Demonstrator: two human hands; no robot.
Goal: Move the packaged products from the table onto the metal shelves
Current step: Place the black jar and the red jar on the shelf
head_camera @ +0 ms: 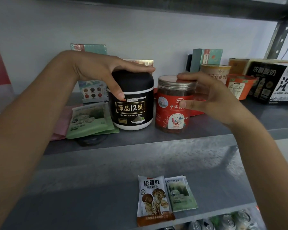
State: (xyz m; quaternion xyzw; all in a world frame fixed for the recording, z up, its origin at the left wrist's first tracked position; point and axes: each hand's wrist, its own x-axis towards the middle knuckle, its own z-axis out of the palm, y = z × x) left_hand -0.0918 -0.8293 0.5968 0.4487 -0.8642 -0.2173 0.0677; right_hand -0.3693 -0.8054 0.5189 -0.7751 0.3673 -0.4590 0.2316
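Note:
A black jar with gold lettering (pixel 131 110) stands upright on the grey metal shelf (pixel 173 135). My left hand (pixel 96 72) grips its black lid from above, thumb down the front. Right beside it stands a red jar with a silver lid (pixel 171 112). My right hand (pixel 206 95) holds that jar from the right side, fingers over the lid and thumb on the label. The two jars stand a small gap apart.
Green and pink pouches (pixel 91 120) lie left of the black jar. Boxes (pixel 271 80), an orange tub (pixel 239 87) and a paper cup (pixel 214 70) crowd the shelf's back right. Two sachets (pixel 165 196) lie on the lower shelf (pixel 90 188). A shelf upright (pixel 279 37) rises at right.

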